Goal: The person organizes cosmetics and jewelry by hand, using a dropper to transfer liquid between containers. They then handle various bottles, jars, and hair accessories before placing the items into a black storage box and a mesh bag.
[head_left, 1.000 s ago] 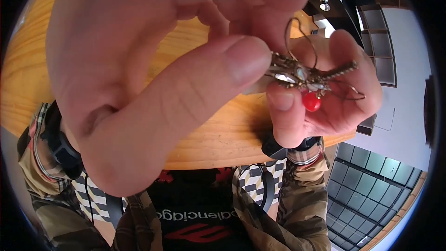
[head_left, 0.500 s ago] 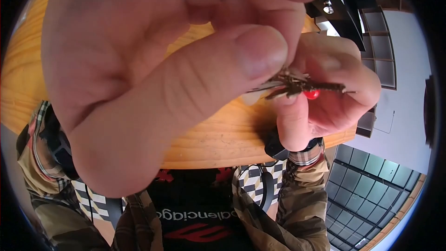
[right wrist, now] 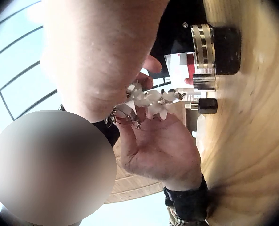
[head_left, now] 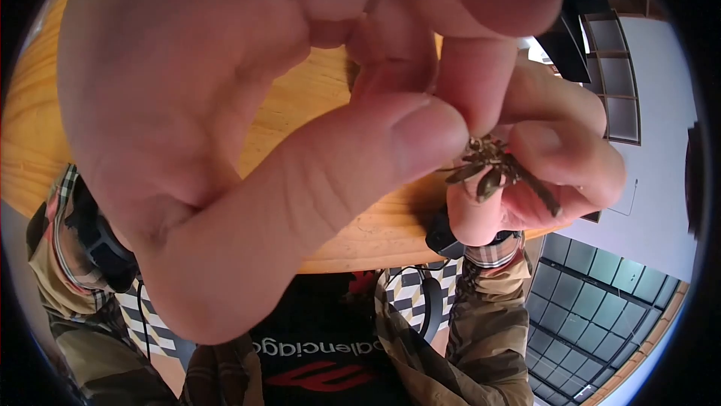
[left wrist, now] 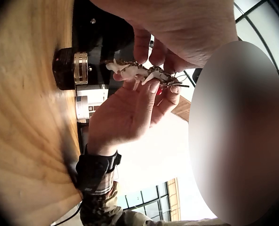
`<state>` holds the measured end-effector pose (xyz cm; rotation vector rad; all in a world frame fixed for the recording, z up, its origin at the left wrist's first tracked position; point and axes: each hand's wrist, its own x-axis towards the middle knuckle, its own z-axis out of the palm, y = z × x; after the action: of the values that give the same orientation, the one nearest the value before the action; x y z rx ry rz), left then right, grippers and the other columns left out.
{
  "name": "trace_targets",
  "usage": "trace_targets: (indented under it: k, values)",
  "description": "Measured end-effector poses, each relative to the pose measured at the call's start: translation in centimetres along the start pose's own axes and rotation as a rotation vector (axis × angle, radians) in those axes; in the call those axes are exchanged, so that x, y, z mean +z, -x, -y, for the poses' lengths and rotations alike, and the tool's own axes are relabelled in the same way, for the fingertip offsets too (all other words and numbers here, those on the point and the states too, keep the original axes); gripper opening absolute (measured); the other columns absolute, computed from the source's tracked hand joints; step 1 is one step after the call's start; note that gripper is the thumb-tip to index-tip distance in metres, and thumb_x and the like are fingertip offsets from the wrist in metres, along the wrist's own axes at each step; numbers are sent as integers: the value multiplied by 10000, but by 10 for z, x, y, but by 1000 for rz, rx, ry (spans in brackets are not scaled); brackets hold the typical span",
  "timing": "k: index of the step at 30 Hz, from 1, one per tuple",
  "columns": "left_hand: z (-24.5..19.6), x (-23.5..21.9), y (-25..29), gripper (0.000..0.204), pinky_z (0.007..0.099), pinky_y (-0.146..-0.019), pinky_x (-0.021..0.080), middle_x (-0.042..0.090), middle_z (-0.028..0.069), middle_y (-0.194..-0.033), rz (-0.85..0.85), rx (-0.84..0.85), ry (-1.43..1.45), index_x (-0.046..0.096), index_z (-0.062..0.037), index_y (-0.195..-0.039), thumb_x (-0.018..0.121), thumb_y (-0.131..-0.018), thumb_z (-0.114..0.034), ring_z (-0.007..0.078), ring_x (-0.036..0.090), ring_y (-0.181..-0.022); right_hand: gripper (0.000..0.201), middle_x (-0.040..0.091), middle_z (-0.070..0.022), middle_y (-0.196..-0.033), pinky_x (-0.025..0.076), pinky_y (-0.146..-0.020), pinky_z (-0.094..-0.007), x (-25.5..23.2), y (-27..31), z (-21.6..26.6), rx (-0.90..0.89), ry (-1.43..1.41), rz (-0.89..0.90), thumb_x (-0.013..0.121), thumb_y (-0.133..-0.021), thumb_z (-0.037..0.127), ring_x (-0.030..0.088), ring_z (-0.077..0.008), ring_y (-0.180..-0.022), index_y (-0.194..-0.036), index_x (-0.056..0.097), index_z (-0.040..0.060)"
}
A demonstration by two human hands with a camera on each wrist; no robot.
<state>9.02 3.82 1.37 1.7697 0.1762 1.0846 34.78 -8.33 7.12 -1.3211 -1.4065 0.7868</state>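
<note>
A flower-shaped hair ornament of dark brass-coloured wire is held up between both hands, close to the head camera. In the left wrist view the ornament shows its white petals and a red bead. My left hand, large in the head view, pinches one end between thumb and forefinger. My right hand holds the other side from behind, thumb below and fingers curled around it. From the right wrist, white flowers show between the hands. The red bead is hidden in the head view.
Below the hands is a wooden table. On it stand a black bottle with a gold-banded cap, a gold-capped item and a small dark bottle. A shelf unit stands off to the right.
The ornament has turned, so its jewelled face and red bead no longer show in the head view and its stem points downward. The left hand has shifted right; the right fingers have changed position.
</note>
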Motion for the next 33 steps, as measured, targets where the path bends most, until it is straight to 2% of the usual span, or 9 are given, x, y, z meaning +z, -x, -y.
trace_targets:
  k: [11, 15, 26, 32, 33]
  values:
    - [-1, -4, 2, 514, 315, -857, 507, 674, 152, -1184, -14, -55, 73, 501, 73, -1317, 649, -975, -281, 172, 635, -992, 335, 662, -274, -1063, 558, -851, -428, 4, 1, 12, 200, -47, 15, 642, -859, 131, 687, -316, -924, -1121, 556, -59]
    - [-2, -4, 4, 517, 314, -856, 508, 674, 150, -1185, -22, -76, 98, 502, 71, -1319, 651, -975, -284, 171, 635, -992, 308, 665, -273, -1049, 556, -848, -434, -9, 7, 16, 254, -61, 22, 629, -860, 128, 686, -321, -918, -1099, 571, -57]
    - [-3, -3, 9, 526, 313, -852, 510, 675, 145, -1188, -38, -126, 170, 504, 65, -1325, 658, -974, -295, 168, 636, -992, 276, 644, -221, -1017, 538, -694, -361, 27, -32, -35, -602, -192, 288, 600, -898, 140, 658, -257, -834, -1153, 562, 40]
    - [-3, -1, 7, 530, 312, -850, 512, 675, 142, -1189, -45, -155, 209, 505, 62, -1328, 661, -974, -300, 166, 636, -992, 270, 632, -192, -999, 528, -611, -322, 22, -50, -58, -1070, -258, 427, 584, -919, 147, 643, -222, -788, -1182, 557, 92]
    - [-3, -2, 7, 531, 312, -850, 512, 675, 142, -1189, -46, -158, 214, 505, 61, -1329, 662, -974, -301, 166, 637, -992, 270, 632, -192, -999, 528, -611, -322, 27, -50, -58, -1072, -258, 428, 584, -919, 147, 643, -222, -788, -1182, 557, 92]
